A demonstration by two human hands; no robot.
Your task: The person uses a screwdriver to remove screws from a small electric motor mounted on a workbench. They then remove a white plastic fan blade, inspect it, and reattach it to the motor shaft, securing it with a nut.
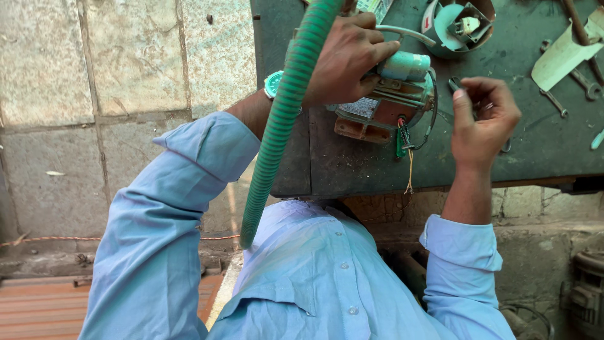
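Note:
A small motor-like device [384, 104] with a pale green cylinder on top and a rusty metal base sits on the dark green workbench [541, 145]. My left hand [346, 56] is clamped over its top. My right hand [481, 119], just to the right of the device, pinches a small dark metal part [454, 84] between thumb and fingers. Thin red, yellow and black wires [408, 148] hang from the device's front over the bench edge. A ribbed green hose [283, 113] crosses over my left wrist.
A round open housing [459, 25] lies at the back of the bench. Wrenches [576, 82] and a pale card scrap [563, 56] lie at the right. A stone wall [94, 94] and reddish floor [44, 308] are on the left; another machine [588, 296] sits low right.

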